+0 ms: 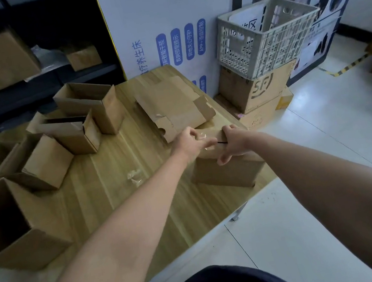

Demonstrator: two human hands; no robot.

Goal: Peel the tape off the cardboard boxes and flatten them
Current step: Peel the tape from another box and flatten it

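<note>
A closed brown cardboard box (pixel 225 173) stands at the right edge of the wooden table (pixel 121 201). My left hand (pixel 190 143) pinches a strip of clear tape (pixel 204 137) lifted from the box's top. My right hand (pixel 232 141) grips the top edge of the box, fingers curled over its near side. A flattened box (pixel 174 108) lies just behind the hands. A crumpled wad of clear tape (pixel 135 177) lies on the table to the left of the box.
Several open boxes (pixel 75 132) stand on the table's left half, the largest (pixel 12 224) at the near left. Past the table's right edge, a white plastic crate (pixel 266 36) sits on stacked cartons (pixel 257 89). Dark shelves (pixel 18 58) hold more boxes behind.
</note>
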